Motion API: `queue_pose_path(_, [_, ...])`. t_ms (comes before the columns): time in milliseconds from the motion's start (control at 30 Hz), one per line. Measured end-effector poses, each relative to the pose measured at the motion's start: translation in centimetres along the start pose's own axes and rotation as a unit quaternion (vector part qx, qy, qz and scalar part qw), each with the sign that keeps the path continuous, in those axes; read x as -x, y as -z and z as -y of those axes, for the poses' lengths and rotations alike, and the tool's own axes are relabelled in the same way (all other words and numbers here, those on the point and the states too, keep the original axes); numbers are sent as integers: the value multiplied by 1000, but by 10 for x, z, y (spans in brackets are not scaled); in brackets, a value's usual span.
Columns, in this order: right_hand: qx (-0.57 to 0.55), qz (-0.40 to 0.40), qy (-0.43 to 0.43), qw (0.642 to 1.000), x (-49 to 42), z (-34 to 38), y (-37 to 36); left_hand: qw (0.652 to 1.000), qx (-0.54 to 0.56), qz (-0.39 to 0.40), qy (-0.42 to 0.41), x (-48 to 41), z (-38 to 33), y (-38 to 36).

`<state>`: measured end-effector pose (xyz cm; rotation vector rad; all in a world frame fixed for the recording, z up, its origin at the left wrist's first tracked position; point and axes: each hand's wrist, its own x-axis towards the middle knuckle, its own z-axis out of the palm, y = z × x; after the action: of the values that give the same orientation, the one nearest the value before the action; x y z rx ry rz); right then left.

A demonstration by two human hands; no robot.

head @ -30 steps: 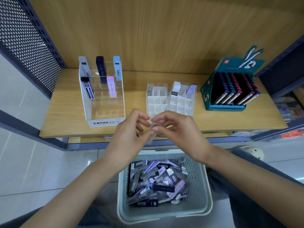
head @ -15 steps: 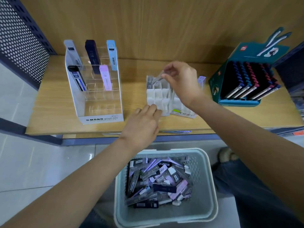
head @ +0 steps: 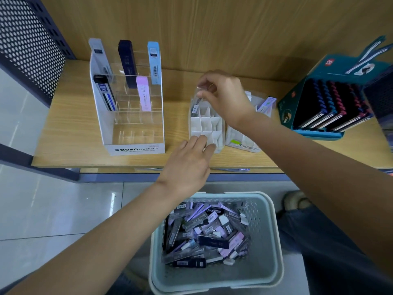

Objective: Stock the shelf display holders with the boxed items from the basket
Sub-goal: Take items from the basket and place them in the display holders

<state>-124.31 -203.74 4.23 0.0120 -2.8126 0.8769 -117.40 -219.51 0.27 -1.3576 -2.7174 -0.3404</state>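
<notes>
Wooden shelf (head: 63, 133), tiled floor (head: 53, 209) below. Right hand (head: 225, 96) pinches boxed item (head: 195, 106) at rear-left cell of white holder (head: 207, 124). Left hand (head: 187, 165), fingers straight, touches its front. Basket (head: 265, 262) on floor.

Shelf count
There were one basket (head: 268, 241), one clear stand (head: 136, 149) holding five boxes (head: 127, 62), two white grid holders (head: 205, 124), one teal carton (head: 286, 107), and two hands: left hand (head: 187, 165), right hand (head: 227, 99).
</notes>
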Motion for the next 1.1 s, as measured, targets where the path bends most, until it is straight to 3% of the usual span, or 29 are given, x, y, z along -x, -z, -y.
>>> queue_pose_path(133, [14, 24, -9, 1000, 4, 0, -8, 1000, -7, 13, -1, 1, -2, -1])
queue_pose_path(500, [20, -2, -30, 999, 10, -6, -29, 1000, -20, 3, -7, 3, -1, -2])
queue_pose_path(867, [129, 74, -7, 989, 25, 8, -3, 997, -70, 23, -28, 0, -4, 7])
queue_pose_path(1100, [73, -111, 72, 988, 115, 2, 26, 998, -43, -31, -24, 32, -23, 12])
